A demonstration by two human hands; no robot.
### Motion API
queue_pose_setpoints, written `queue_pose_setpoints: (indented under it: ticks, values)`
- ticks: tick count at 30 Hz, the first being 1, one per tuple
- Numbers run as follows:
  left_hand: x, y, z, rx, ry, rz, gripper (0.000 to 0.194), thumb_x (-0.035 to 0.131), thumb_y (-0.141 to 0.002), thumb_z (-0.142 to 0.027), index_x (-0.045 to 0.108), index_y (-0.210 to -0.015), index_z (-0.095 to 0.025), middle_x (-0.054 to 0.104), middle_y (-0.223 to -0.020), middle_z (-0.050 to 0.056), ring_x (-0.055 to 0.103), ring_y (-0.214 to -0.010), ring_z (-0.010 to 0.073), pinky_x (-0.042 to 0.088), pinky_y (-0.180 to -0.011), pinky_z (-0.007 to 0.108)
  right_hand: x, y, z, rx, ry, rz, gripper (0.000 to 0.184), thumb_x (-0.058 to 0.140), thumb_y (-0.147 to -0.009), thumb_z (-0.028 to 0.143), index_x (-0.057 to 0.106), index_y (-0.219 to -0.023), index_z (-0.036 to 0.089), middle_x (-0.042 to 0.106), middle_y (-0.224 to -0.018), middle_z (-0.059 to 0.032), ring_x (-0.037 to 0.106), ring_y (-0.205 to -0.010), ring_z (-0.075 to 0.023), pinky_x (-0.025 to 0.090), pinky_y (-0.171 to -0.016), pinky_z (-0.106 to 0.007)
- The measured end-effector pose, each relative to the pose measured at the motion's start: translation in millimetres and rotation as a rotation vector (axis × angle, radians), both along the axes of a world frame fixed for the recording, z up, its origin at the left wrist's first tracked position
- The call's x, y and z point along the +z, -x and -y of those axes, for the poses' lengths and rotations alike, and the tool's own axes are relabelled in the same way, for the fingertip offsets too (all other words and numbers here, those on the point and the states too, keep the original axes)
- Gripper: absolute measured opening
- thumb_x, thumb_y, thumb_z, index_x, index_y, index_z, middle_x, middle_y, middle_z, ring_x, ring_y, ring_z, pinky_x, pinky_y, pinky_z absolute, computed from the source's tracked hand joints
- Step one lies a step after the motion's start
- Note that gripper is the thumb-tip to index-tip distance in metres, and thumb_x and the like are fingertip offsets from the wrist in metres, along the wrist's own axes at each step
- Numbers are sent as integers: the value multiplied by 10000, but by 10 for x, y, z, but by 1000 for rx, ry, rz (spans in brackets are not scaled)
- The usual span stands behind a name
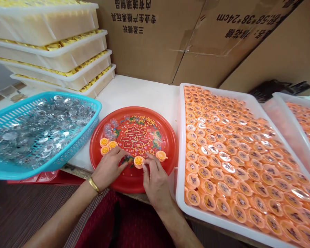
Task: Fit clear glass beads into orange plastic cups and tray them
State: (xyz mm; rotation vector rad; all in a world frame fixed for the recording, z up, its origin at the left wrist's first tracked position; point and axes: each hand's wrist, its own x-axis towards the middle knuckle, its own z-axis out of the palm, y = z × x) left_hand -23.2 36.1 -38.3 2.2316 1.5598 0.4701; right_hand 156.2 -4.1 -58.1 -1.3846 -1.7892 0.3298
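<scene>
A round red tray [134,184] with a printed pattern lies in front of me. On its left side stand several small orange toy cups [104,150] filled with yellow beads. My left hand [110,168] is beside them, thumb and fingers apart, with nothing visible between them. My right hand [155,177] has its thumb and fingertips closed at the handle side of a bead-filled orange cup [138,161] near the tray's front. Just beyond that hand sits another orange cup [161,155], which looks nearly unfilled. Clear plastic lids [109,131] and loose yellow beads [147,120] lie on the tray.
A blue basket [96,115] of clear lids is at left, below stacked white trays [74,57] of yellow packets. At right, a large white tray [181,137] holds rows of lidded orange cups; another white tray [281,106] lies beyond. Cardboard boxes [155,51] stand behind.
</scene>
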Motion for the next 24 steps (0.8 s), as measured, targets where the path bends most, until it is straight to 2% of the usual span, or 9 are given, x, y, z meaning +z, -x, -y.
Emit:
queue_pose_setpoints:
  ticks: [3,5,8,10,14,16,20,24]
  values:
    - [-50,-15,-27,-30,-14,-62,139,551,-841,-232,628,-950,-191,551,-920,65,542,-866,209,443,-788,345,6,-1,2,-13,7,-22,98,457,-908,117,520,-937,187,607,-1136,-127,590,-1078,-203,531,-904,-368]
    - [-63,-37,-54,-45,-19,-87,100,536,-844,-210,633,-854,-187,539,-882,60,529,-835,204,433,-771,342,5,-1,3,-8,5,-34,107,454,-906,112,521,-933,191,609,-1126,-123,589,-1081,-206,531,-900,-374]
    - [-43,-78,-75,-42,-34,-94,173,493,-854,-183,600,-719,-176,526,-843,58,506,-807,199,418,-759,346,1,0,0,-5,3,-49,120,452,-903,107,525,-934,198,613,-1114,-117,588,-1088,-207,530,-896,-378]
    - [-14,-90,-76,-16,-20,-32,185,479,-858,-188,582,-705,-173,523,-850,55,504,-807,195,415,-758,343,1,1,-2,-8,2,-54,120,452,-905,107,525,-935,197,613,-1118,-118,588,-1090,-205,529,-896,-373]
    - [30,-49,-68,70,80,236,195,490,-870,-254,548,-697,-183,531,-832,25,521,-805,173,417,-750,313,1,3,-5,-12,1,-54,110,453,-910,114,527,-940,190,613,-1128,-121,591,-1084,-198,527,-897,-359]
    - [34,-24,-59,97,104,285,175,493,-868,-253,547,-717,-185,534,-809,15,523,-792,168,416,-736,304,-2,4,-7,-17,-2,-53,104,456,-910,119,529,-938,188,614,-1126,-120,597,-1067,-196,532,-886,-356]
    - [22,-40,-3,44,93,179,79,532,-847,-229,598,-840,-185,559,-875,30,534,-831,181,418,-765,317,-8,4,-8,-34,-38,-48,100,454,-912,122,524,-943,187,618,-1115,-120,607,-1047,-195,541,-866,-353]
    - [26,-97,76,-49,58,27,102,526,-859,-248,604,-823,-194,547,-890,42,547,-840,187,427,-778,322,-10,6,-10,-53,-47,-47,100,454,-912,121,518,-940,193,615,-1130,-123,607,-1055,-197,548,-850,-348]
